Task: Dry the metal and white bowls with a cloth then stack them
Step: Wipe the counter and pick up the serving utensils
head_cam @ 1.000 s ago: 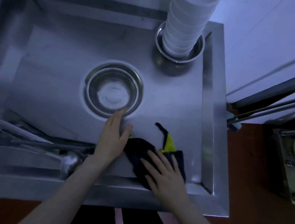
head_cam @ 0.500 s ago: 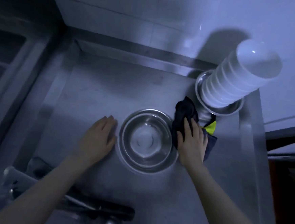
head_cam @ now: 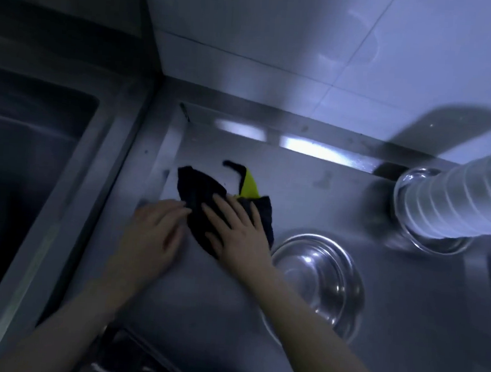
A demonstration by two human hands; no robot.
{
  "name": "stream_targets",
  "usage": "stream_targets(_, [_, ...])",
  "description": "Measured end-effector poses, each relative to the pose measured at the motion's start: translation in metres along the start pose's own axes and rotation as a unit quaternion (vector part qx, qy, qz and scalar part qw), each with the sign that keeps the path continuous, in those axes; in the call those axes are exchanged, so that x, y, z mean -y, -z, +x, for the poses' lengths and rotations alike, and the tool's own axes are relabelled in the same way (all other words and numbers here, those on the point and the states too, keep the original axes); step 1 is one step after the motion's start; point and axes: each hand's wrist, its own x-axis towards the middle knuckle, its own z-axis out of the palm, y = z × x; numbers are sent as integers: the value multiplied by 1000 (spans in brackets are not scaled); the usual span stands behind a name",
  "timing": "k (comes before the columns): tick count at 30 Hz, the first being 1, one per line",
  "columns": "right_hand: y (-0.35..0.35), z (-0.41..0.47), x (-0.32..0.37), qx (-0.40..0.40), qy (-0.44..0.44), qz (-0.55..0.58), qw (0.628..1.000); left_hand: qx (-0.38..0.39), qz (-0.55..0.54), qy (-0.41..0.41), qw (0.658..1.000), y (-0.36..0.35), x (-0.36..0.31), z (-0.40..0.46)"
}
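A dark cloth with a yellow patch lies flat on the steel counter, near its back left corner. My right hand presses on the cloth with straight fingers. My left hand lies flat on the counter, its fingertips touching the cloth's left edge. An empty metal bowl stands upright to the right of my right hand. At the far right a tall stack of white bowls sits upside down in another metal bowl.
A dark sink basin lies to the left of the counter's raised rim. Metal utensils show dimly at the bottom edge. A tiled wall rises behind the counter.
My right hand slid the cloth from the right side of the metal bowl over to the back left of the counter. My left hand followed and now touches the cloth.
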Motion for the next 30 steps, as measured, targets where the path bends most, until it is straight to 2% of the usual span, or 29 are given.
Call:
stream_targets(2, [4,-22,-25,-17,-28,-12,999,-32,27,21,999,13,31,-1])
stream_targets(4, [12,-32,-69,-52,-122,-42,990,-66,20,20,997,15,47,-6])
stream_targets(7, [26,-4,-133,-100,-322,-45,940,-53,6,1,999,11,44,-12])
stream_targets(9, [28,34,-143,-108,-388,-15,915,-66,-28,30,997,9,45,-15])
stream_targets(10, [29,50,-139,-116,-388,-13,914,-78,-40,43,995,10,44,-14])
stream_targets(13, [13,97,-96,-127,-281,-35,950,-77,-52,43,995,11,46,-14])
stream_targets(15, [-1,128,-46,-109,-149,-30,982,-75,-62,48,994,11,47,-14])
stream_targets(17, [-12,154,9,-76,-41,8,996,-81,-72,54,993,12,48,-14])
stream_targets(20, [-15,163,53,-38,-32,90,995,-79,-70,56,993,12,47,-13])
stream_targets(21, [-16,150,55,-30,-15,90,995,-76,-71,58,993,12,46,-13])
stream_targets(26, [-25,33,60,21,196,32,980,-62,-80,68,993,13,49,-13])
stream_targets(28, [-27,24,57,17,235,35,971,-59,-71,73,993,12,47,-13])
stream_targets(30, [-26,51,41,9,229,35,973,-59,-73,75,993,10,47,-12])
